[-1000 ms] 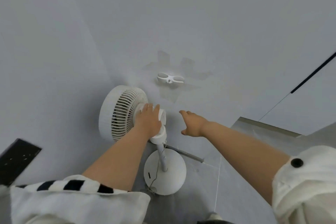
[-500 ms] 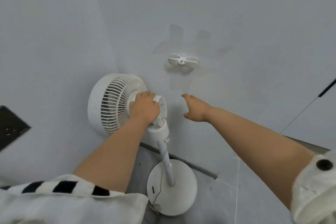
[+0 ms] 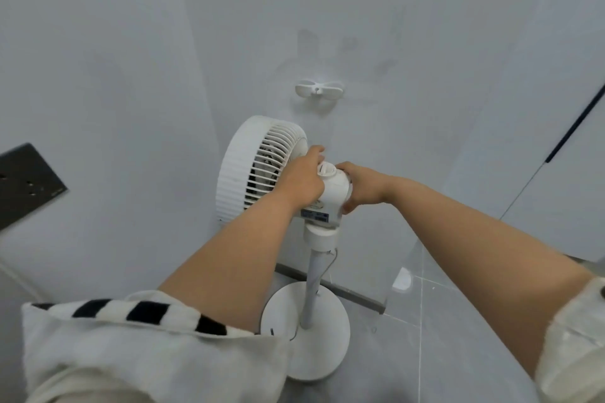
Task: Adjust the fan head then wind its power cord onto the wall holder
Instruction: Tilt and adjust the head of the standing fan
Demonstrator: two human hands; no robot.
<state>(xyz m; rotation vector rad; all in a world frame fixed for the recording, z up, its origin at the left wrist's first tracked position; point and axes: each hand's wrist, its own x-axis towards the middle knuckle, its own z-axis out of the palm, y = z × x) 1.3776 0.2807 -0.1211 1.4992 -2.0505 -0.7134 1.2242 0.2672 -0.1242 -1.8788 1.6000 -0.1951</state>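
Note:
A white pedestal fan stands by the wall, its round grille head point(image 3: 248, 170) turned to the left. My left hand point(image 3: 302, 181) grips the left side of the white motor housing point(image 3: 330, 193) behind the grille. My right hand point(image 3: 363, 188) holds the housing's right side. A thin pole point(image 3: 312, 285) runs down to the round white base point(image 3: 314, 334) on the floor. The thin power cord point(image 3: 329, 267) hangs beside the pole from under the housing. A white two-winged wall holder point(image 3: 319, 88) is fixed to the wall above the fan, with nothing on it.
A dark socket plate point(image 3: 27, 183) sits on the left wall. A grey skirting strip point(image 3: 347, 293) runs along the wall's foot behind the base. The floor is grey tile point(image 3: 442, 353). A dark line point(image 3: 576, 123) crosses the wall at the right.
My right hand has moved in from the air and closed on the housing's right side. The fan head has swung so its grille faces more to the left.

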